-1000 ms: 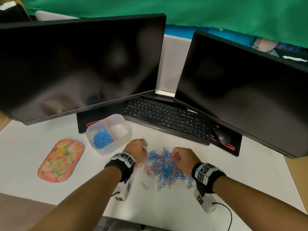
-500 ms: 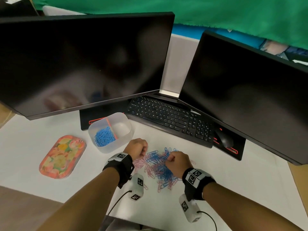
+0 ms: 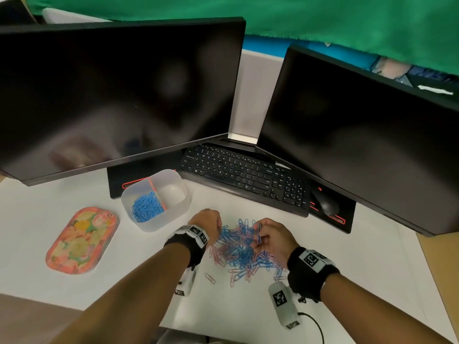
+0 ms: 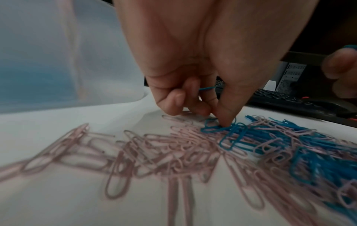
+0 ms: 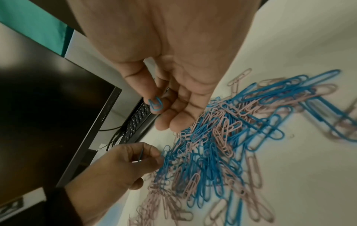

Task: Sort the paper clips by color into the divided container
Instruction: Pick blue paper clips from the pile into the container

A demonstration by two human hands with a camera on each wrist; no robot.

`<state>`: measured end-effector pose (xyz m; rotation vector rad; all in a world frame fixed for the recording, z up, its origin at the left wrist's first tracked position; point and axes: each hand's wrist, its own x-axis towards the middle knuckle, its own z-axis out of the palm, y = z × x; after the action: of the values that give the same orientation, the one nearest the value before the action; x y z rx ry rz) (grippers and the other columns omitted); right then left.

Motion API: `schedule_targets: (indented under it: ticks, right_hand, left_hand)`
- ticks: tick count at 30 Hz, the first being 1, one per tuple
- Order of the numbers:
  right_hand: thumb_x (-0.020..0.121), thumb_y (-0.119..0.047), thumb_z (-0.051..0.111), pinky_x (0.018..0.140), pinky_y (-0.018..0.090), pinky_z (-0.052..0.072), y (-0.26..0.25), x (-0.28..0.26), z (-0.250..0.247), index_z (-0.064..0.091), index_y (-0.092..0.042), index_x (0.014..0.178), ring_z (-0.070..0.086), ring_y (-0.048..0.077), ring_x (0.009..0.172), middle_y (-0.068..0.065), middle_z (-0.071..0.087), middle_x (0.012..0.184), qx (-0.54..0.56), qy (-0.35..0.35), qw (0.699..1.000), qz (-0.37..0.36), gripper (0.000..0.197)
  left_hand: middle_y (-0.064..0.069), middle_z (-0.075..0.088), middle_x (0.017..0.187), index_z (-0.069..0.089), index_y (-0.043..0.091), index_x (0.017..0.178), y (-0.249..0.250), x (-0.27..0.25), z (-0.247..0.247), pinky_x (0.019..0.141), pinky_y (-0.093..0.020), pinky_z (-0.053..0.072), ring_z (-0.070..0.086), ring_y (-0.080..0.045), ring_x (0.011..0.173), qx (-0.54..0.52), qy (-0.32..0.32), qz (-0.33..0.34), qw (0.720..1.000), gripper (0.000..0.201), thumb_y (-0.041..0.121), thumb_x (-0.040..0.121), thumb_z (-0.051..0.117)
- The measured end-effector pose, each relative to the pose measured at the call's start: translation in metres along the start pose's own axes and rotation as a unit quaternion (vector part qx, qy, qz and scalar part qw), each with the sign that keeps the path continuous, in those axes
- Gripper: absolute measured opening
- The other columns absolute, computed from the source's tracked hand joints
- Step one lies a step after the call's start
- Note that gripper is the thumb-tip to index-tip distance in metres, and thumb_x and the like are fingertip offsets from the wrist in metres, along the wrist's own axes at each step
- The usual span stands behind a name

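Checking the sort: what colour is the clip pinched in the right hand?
Blue clip, clearest in the right wrist view.

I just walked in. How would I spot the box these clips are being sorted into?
Find the left monitor; under its lower edge, on the white desk, sits the divided container, left of the loose clip pile. It is the translucent tub with an orange partition: blue clips on one side, nothing on the other. The flat floral tray beside it holds no clips.
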<state>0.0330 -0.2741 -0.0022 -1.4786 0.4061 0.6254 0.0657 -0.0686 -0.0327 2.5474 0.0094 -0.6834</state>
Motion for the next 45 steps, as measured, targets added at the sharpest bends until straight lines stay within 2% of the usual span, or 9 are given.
schedule_targets:
  ticks: [6, 9, 13, 17, 22, 26, 32, 39, 45]
  right_hand:
    - [0.086, -0.001, 0.043, 0.057, 0.031, 0.045, -0.004, -0.001, -0.002, 0.055, -0.007, 0.079, 0.051, 0.022, 0.058, 0.008, 0.054, 0.068, 0.008, -0.015, 1.000, -0.006, 0.015]
    - [0.086, -0.003, 0.053, 0.058, 0.026, 0.043, -0.001, -0.002, -0.001, 0.058, -0.009, 0.078, 0.050, 0.017, 0.062, 0.004, 0.055, 0.069, -0.149, -0.005, 0.988, -0.031, 0.012]
    - [0.084, -0.004, 0.056, 0.065, 0.019, 0.047, 0.008, -0.008, 0.006, 0.062, -0.018, 0.087, 0.056, 0.010, 0.073, -0.003, 0.059, 0.079, -0.433, -0.038, 0.894, -0.109, 0.015]
    - [0.082, -0.017, 0.061, 0.080, 0.035, 0.053, 0.019, -0.011, 0.009, 0.060, -0.019, 0.088, 0.055, 0.013, 0.084, -0.006, 0.055, 0.091, -0.568, -0.103, 0.802, -0.154, 0.006]
    - [0.079, -0.054, 0.063, 0.067, 0.027, 0.039, 0.024, -0.017, 0.015, 0.050, -0.020, 0.083, 0.046, 0.014, 0.079, -0.005, 0.048, 0.087, -0.647, -0.068, 0.741, -0.165, 0.037]
    - [0.084, -0.041, 0.060, 0.068, 0.028, 0.044, 0.026, -0.014, 0.021, 0.051, -0.017, 0.079, 0.050, 0.018, 0.078, 0.000, 0.054, 0.085, -0.653, -0.044, 0.737, -0.169, 0.026]
    - [0.085, -0.020, 0.055, 0.063, 0.027, 0.048, 0.027, -0.010, 0.023, 0.051, -0.015, 0.069, 0.055, 0.020, 0.071, 0.004, 0.057, 0.077, -0.613, -0.015, 0.776, -0.152, 0.018]
    - [0.086, -0.009, 0.055, 0.068, 0.033, 0.057, 0.023, -0.012, 0.015, 0.062, -0.012, 0.080, 0.063, 0.019, 0.069, 0.004, 0.066, 0.076, -0.523, 0.012, 0.839, -0.147, 0.010]
    - [0.087, -0.004, 0.055, 0.059, 0.013, 0.045, 0.013, -0.021, 0.010, 0.055, -0.020, 0.093, 0.054, 0.005, 0.064, -0.005, 0.058, 0.074, -0.440, 0.014, 0.885, -0.154, 0.017]
  left_hand:
    - [0.006, 0.067, 0.085, 0.064, 0.025, 0.078, -0.006, -0.004, -0.009, 0.070, -0.021, 0.046, 0.062, -0.015, 0.083, -0.105, 0.052, -0.014, 0.993, 0.015, 0.011, 0.082, 0.059]
    - [0.011, 0.058, 0.079, 0.065, 0.024, 0.099, -0.012, -0.008, -0.013, 0.074, -0.021, 0.043, 0.056, -0.012, 0.078, -0.204, 0.047, -0.032, 0.977, 0.020, 0.011, 0.087, 0.056]
    - [-0.001, 0.055, 0.072, 0.068, 0.010, 0.089, -0.012, -0.008, -0.015, 0.058, -0.023, 0.035, 0.042, -0.012, 0.057, -0.400, 0.011, -0.083, 0.913, 0.032, -0.004, 0.086, 0.040]
    - [-0.009, 0.037, 0.064, 0.048, 0.006, 0.064, -0.009, -0.012, -0.017, 0.053, -0.023, 0.027, 0.032, -0.015, 0.044, -0.576, -0.024, -0.132, 0.807, 0.020, 0.000, 0.076, 0.033]
    - [-0.009, 0.042, 0.061, 0.046, 0.006, 0.065, -0.007, -0.021, -0.010, 0.051, -0.024, 0.029, 0.034, -0.016, 0.043, -0.634, -0.018, -0.138, 0.761, 0.025, -0.004, 0.080, 0.028]
    - [-0.007, 0.046, 0.058, 0.049, 0.007, 0.062, -0.008, -0.017, -0.005, 0.049, -0.023, 0.029, 0.035, -0.017, 0.045, -0.572, -0.030, -0.141, 0.807, 0.022, 0.008, 0.085, 0.046]
    - [-0.001, 0.063, 0.085, 0.067, 0.017, 0.095, -0.009, -0.017, 0.001, 0.064, -0.022, 0.046, 0.060, -0.019, 0.075, -0.205, 0.049, -0.047, 0.976, 0.015, 0.017, 0.088, 0.054]
    - [-0.001, 0.065, 0.104, 0.066, 0.018, 0.092, -0.012, -0.011, 0.004, 0.079, -0.025, 0.050, 0.061, -0.020, 0.092, 0.003, 0.008, 0.028, 1.000, 0.012, 0.014, 0.084, 0.059]
    - [-0.001, 0.064, 0.103, 0.063, 0.020, 0.087, -0.012, -0.012, 0.005, 0.082, -0.030, 0.053, 0.061, -0.020, 0.092, -0.004, 0.008, 0.023, 1.000, 0.010, 0.014, 0.084, 0.056]
